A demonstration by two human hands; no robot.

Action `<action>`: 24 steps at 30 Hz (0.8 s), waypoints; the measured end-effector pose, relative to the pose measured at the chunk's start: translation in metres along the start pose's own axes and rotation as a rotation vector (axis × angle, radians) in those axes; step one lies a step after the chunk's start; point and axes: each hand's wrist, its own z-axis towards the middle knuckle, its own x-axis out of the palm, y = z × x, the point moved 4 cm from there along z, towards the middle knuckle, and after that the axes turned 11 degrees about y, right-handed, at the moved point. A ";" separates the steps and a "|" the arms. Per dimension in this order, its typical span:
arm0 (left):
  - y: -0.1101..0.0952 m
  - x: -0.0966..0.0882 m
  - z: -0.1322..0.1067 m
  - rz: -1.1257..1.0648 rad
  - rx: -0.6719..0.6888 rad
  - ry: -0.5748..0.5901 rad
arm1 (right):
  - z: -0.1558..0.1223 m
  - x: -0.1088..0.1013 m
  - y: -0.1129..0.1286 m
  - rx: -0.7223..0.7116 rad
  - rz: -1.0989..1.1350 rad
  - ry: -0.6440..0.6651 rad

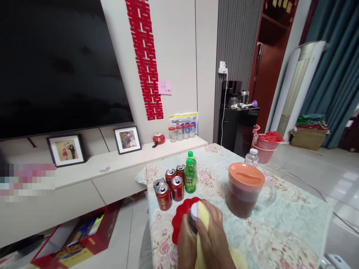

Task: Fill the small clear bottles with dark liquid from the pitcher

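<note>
My left hand is wrapped round a small bottle with a white cap and dark contents. A yellow cloth is pressed against the bottle's side and cap by my right hand, and more of it hangs below. Both hands are closed and hide most of the bottle. They are over a red scalloped plate on the floral tablecloth. Just beyond the plate are several red drink cans and two green bottles. To the right stands a clear pitcher with an orange lid and brown liquid.
A clear bottle with a white cap stands behind the pitcher. On the white cabinet are framed photos, a red pot and red-lidded jars. A red box lies on the floor at left.
</note>
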 end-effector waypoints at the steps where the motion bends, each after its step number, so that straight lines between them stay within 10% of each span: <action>1: -0.002 0.003 0.000 0.007 0.010 0.039 | -0.001 -0.005 -0.001 -0.011 -0.016 -0.006; 11: -0.008 0.005 -0.007 0.072 0.054 0.097 | -0.016 -0.048 0.011 0.091 0.439 0.060; 24: -0.008 0.001 -0.002 0.093 0.100 0.120 | 0.049 -0.030 0.061 -0.075 0.100 0.160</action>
